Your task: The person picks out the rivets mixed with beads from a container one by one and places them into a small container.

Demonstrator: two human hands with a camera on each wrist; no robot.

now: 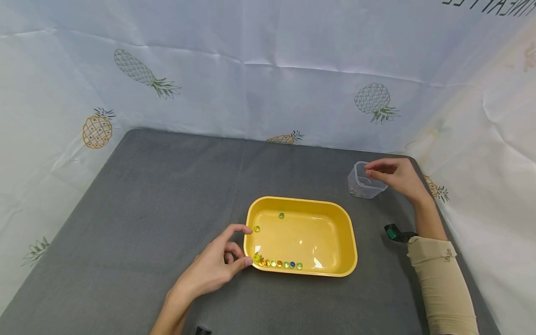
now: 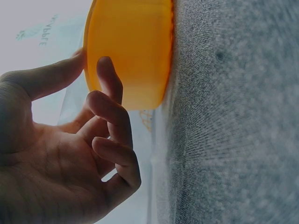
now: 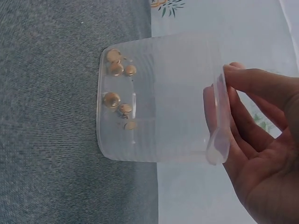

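Observation:
A yellow tray stands on the table with several glass marbles lined up along its near side. Two more marbles lie farther back in it. My left hand touches the tray's left rim with thumb and index finger, the other fingers bent loosely outside the wall. At the far right, my right hand is over a clear plastic container, thumb and index finger pinched together; a tiny gold-coloured spot seems to show between the tips. Several small gold-coloured round pieces lie on the container's bottom.
Grey cloth covers the table. A white curtain printed with pineapples hangs behind it and along the sides. Beside the right forearm a black and green wrist device sticks out from the sleeve.

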